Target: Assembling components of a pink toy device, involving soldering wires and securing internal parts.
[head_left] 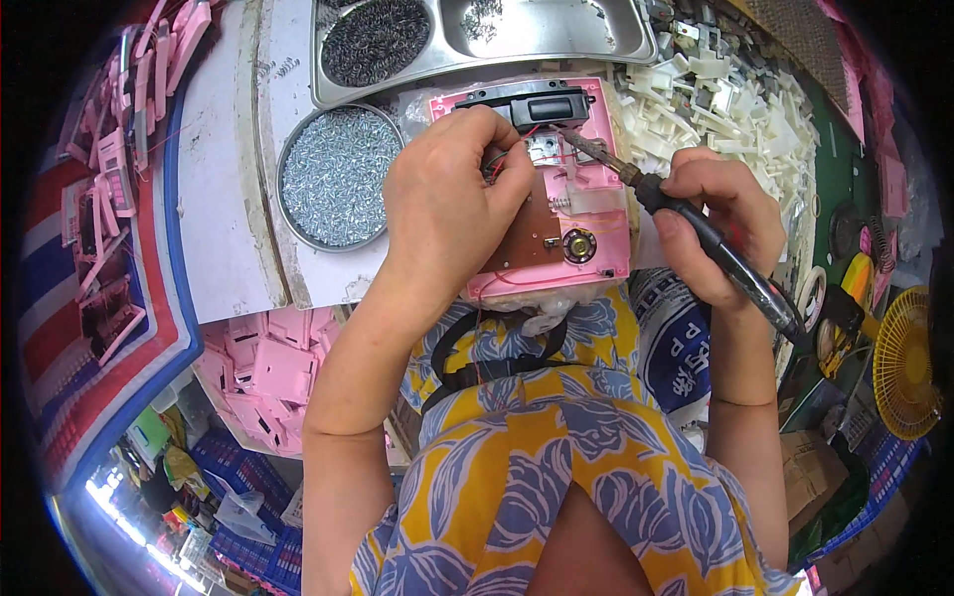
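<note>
A soldering iron (711,243) with a black handle is gripped in my right hand (723,214), closed around it. Its metal tip slants up-left to a black module (547,107) at the top of an open pink plastic casing (613,243). My left hand (452,184) lies over the casing's left side, thumb and forefinger pinched on a thin red wire (530,130) close to the tip; the fingers partly hide it. Inside the casing are a brown circuit board (527,233), a small round speaker (578,245) and a coil spring (560,203).
Left of the casing stands a round tray of small silvery screws (338,179). A metal tray (542,45) at the back holds dark springs (376,42). White plastic parts (730,109) are heaped at right. Pink casings (283,368) fill a container below the table's left side. A yellow fan (906,363) stands far right.
</note>
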`<state>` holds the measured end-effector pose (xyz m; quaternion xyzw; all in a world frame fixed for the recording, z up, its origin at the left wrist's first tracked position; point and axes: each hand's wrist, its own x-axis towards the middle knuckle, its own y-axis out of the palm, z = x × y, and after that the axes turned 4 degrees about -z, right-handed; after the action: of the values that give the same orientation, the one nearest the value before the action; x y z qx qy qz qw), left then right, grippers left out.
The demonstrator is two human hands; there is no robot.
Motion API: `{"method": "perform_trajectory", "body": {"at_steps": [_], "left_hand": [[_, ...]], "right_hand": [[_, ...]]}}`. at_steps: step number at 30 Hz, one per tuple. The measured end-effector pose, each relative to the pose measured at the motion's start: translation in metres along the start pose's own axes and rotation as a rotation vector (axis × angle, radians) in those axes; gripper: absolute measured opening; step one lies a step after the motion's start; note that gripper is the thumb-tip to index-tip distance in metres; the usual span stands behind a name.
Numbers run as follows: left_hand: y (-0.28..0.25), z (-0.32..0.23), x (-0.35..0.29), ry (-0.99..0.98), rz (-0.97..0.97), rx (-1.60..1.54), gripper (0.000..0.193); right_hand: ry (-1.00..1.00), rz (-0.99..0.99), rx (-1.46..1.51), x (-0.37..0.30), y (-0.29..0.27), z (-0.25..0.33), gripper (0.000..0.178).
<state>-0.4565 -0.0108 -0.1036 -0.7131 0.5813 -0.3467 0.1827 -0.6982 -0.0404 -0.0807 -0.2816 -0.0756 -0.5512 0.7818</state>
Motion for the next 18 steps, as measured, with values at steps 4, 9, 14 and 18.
{"method": "perform_trajectory", "body": {"at_steps": [4,9,14,18], "left_hand": [[0.0001,-0.0012,0.0002,-0.026,0.002,0.001,0.007],[0.0026,0.0007,0.0001,-0.015,-0.023,0.001,0.008],[0.0028,0.0010,-0.0004,-0.009,-0.042,-0.003,0.008],[0.0035,0.0008,-0.0012,-0.009,-0.062,-0.012,0.008]], "right_hand": [[-0.020,0.009,-0.037,0.0011,0.0029,-0.0024,0.021],[-0.048,0.020,-0.054,0.0038,0.0062,-0.0032,0.020],[-0.030,0.032,-0.030,0.0050,0.0078,-0.0038,0.021],[-0.083,0.060,-0.067,0.0082,0.0058,-0.0050,0.021]]}}
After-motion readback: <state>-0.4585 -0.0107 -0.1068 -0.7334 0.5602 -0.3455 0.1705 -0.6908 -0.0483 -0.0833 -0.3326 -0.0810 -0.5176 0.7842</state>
